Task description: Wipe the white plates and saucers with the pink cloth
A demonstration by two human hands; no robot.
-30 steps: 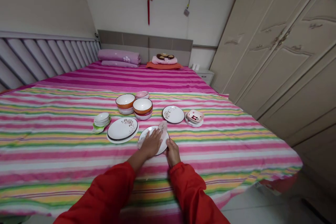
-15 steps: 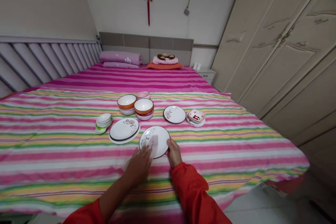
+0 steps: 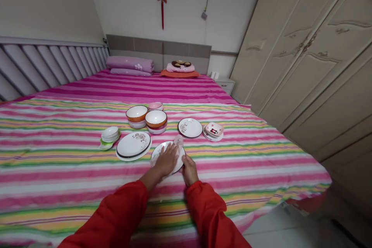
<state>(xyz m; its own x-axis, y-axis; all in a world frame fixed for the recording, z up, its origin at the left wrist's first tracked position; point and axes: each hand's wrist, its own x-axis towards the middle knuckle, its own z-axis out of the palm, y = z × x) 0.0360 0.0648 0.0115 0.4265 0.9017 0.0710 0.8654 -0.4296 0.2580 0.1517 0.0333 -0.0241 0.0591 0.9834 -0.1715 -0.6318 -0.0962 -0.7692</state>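
Left fingers (image 3: 167, 155) spread over a white plate (image 3: 157, 154); right fingers (image 3: 186, 164) seemingly pinch its rim.

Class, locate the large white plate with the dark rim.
In the head view, the large plate lies on the striped bedsheet, just left of the smaller plate under the left hand.

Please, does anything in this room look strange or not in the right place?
Yes: the bowls and plates stand on a striped bed sheet, not on a table, which is unusual. The left hand presses a pale pink cloth on a white plate; the right hand touches its edge.
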